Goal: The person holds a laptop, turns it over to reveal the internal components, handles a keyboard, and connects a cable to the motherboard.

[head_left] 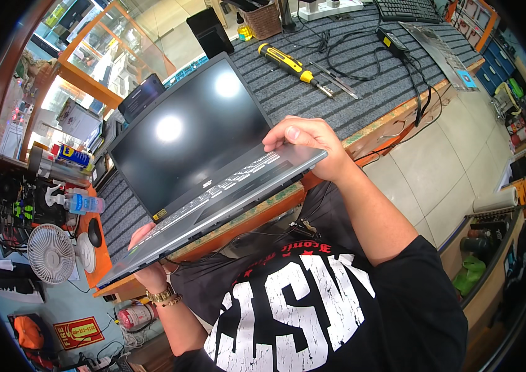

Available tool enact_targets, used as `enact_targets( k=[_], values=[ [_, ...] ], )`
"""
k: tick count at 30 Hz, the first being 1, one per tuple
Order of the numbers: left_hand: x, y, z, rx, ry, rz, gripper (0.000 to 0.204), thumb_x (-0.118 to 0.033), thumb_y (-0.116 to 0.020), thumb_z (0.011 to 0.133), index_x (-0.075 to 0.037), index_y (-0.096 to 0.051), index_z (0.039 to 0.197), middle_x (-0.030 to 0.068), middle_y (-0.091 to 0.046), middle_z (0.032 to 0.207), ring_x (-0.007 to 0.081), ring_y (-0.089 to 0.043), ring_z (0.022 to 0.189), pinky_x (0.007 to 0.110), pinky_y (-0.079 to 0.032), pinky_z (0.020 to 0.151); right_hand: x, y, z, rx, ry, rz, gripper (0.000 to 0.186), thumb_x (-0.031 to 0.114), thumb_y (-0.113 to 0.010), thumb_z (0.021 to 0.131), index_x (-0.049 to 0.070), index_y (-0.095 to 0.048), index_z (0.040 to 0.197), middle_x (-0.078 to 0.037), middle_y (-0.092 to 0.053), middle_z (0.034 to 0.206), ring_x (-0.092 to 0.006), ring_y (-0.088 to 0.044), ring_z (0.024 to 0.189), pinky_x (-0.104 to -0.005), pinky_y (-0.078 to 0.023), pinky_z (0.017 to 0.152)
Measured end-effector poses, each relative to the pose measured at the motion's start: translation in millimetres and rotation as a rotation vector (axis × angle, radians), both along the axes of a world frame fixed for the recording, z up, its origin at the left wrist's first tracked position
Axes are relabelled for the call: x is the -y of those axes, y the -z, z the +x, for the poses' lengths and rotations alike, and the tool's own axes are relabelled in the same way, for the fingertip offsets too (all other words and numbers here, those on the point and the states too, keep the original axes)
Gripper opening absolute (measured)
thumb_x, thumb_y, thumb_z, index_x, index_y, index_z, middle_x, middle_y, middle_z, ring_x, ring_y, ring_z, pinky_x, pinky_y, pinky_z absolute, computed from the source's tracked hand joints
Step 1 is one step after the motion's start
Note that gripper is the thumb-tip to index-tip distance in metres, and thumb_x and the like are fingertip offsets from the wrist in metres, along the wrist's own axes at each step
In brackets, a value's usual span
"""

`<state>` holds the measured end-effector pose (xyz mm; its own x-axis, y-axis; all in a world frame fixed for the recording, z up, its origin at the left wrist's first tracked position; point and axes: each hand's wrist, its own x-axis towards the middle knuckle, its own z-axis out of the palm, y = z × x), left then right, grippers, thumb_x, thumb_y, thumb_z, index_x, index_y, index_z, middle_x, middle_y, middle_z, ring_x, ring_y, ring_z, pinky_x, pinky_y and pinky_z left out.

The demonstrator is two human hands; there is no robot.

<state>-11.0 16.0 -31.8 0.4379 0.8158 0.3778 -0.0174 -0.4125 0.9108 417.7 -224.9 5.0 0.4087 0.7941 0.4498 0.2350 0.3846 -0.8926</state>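
An unfolded laptop (pixel 188 139) with a dark, glossy screen is tilted up off the bench, its near edge raised. My right hand (pixel 312 142) grips the right end of the keyboard half, thumb on top and the other fingers partly hidden beneath. At the opposite end, my left hand (pixel 148 270) holds the left side of the base, mostly hidden under it. Two bright light reflections show on the screen. Beyond the laptop lies a yellow and black screwdriver (pixel 287 64), with thin metal tools (pixel 337 80) beside it.
The bench has a grey striped mat (pixel 362 111). A black adapter with cables (pixel 394 43) lies at the far right, near a keyboard (pixel 408 9). Left of the laptop stand a spray bottle (pixel 83 203), a mouse (pixel 94 232) and a white fan (pixel 51 253).
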Motion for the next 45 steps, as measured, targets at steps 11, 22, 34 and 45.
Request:
enact_targets(
  k=[11, 22, 34, 45],
  values=[
    [-2.5, 3.0, -2.7, -0.006, -0.001, -0.004, 0.102, -0.08, -0.025, 0.113, 0.007, -0.076, 0.134, 0.0175, -0.078, 0.136, 0.0236, -0.072, 0.119, 0.033, -0.05, 0.096, -1.4, 2.1, -0.9, -0.027, -0.001, 0.024, 0.041, 0.027, -0.055, 0.115, -0.003, -0.082, 0.109, -0.009, -0.079, 0.101, -0.0147, -0.067, 0.088, -0.032, -0.057, 0.086],
    [-2.9, 2.5, -3.6, 0.001, 0.014, 0.0, 0.101, -0.078, -0.026, 0.113, 0.008, -0.075, 0.134, 0.019, -0.076, 0.138, 0.0267, -0.072, 0.123, 0.036, -0.051, 0.103, -0.1, 0.4, 0.9, 0.018, -0.01, -0.02, 0.052, 0.035, -0.049, 0.117, -0.006, -0.081, 0.111, -0.015, -0.079, 0.106, -0.0226, -0.074, 0.098, -0.0359, -0.058, 0.092],
    [-0.5, 0.7, -1.9, 0.033, 0.018, -0.023, 0.098, -0.075, -0.025, 0.115, 0.007, -0.076, 0.131, 0.0206, -0.076, 0.137, 0.0305, -0.072, 0.126, 0.041, -0.054, 0.111, -1.5, 2.5, 1.0, 0.0, -0.012, -0.021, 0.052, 0.034, -0.05, 0.116, -0.007, -0.081, 0.111, -0.016, -0.08, 0.107, -0.0232, -0.073, 0.1, -0.0373, -0.058, 0.094],
    [3.6, -5.2, 4.5, -0.041, -0.014, 0.106, 0.074, -0.049, -0.034, 0.117, 0.008, -0.08, 0.112, 0.0226, -0.077, 0.133, 0.0348, -0.072, 0.128, 0.045, -0.057, 0.113, -2.2, 4.2, 1.9, -0.022, -0.026, 0.041, 0.04, 0.025, -0.054, 0.115, -0.005, -0.081, 0.109, -0.014, -0.08, 0.105, -0.0215, -0.075, 0.098, -0.0367, -0.059, 0.093]
  ],
)
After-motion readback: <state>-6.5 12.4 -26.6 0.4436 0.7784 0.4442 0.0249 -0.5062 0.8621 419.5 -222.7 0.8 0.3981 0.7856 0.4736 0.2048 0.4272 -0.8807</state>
